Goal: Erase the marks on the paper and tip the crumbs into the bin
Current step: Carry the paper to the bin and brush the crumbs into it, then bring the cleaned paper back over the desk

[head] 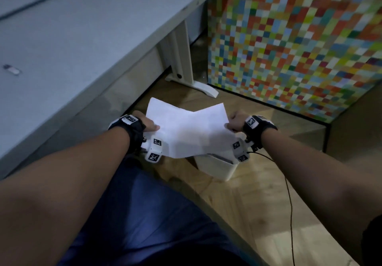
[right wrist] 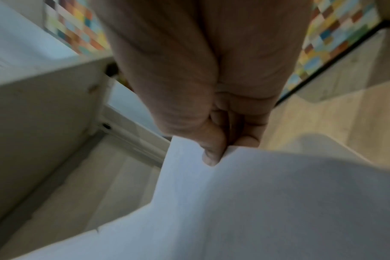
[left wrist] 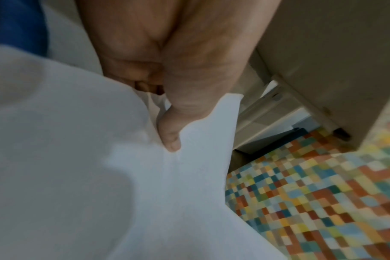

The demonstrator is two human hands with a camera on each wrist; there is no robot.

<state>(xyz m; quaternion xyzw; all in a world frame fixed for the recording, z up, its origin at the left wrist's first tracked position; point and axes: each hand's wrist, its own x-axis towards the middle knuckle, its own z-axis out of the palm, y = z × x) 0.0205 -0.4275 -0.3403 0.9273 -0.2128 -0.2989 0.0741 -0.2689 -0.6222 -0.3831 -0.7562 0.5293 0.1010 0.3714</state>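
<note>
far left, up on the grey desk (head: 62, 38), a small dark-and-white object (head: 12, 69) lies well away from the action, too blurred to name.

l hand (head: 147, 124) pinches the left edge of the paper (head: 186, 129); the l wrist view shows the thumb (left wrist: 170, 139) pressed on top w/ fingers curled underneath, so it's clamped on the sheet. paper hangs between both hands, sagging into a shallow trough down the middle, the two far corners kicked up, the near edge dipping lowest. its long axis seems to run hand to hand, roughly level. surface looks clean white, no marks i can make out; crumbs too small to see, can't tell if any still sit in the fold.

below the sheet's near-right part sits the white bin (head: 217, 167) on the wood floor (head: 258, 203), mostly hidden by the paper, only its near wall & a strip of rim showing. so the bin lies down and slightly right of centre, closer to the r hand (head: 235, 123).

r hand pinches the right edge the same way, thumb (right wrist: 211, 154) on top, fingers below, clamped on the paper.

judgement: erasing looks done, tipping is the step in hand. probably the near edge needs to drop over the bin opening, keeping the trough so crumbs don't spill onto the floor.
</note>
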